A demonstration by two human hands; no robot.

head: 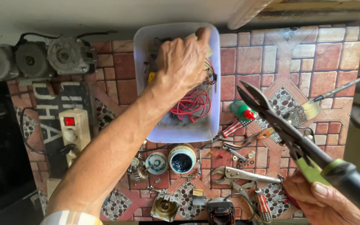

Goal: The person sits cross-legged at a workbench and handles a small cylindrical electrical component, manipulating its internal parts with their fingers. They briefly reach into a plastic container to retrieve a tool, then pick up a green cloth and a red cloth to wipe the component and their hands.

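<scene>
My left hand (183,62) reaches into a translucent white plastic tub (176,133) at the back of the bench, fingers curled over the contents; what it grips, if anything, is hidden. Red wires (192,106) coil inside the tub under the wrist. At the lower right, my right hand (328,202) holds long-nosed pliers (271,114) with black and green handles; their dark jaws point up and left over the bench, slightly apart.
The brick-patterned bench top (267,58) carries locking pliers (240,174), a red-striped screwdriver (263,206), a paintbrush (313,109), a small open tin (182,159), motor parts (165,207) and small screws. A power strip (72,129) and electric motors (34,58) sit at left.
</scene>
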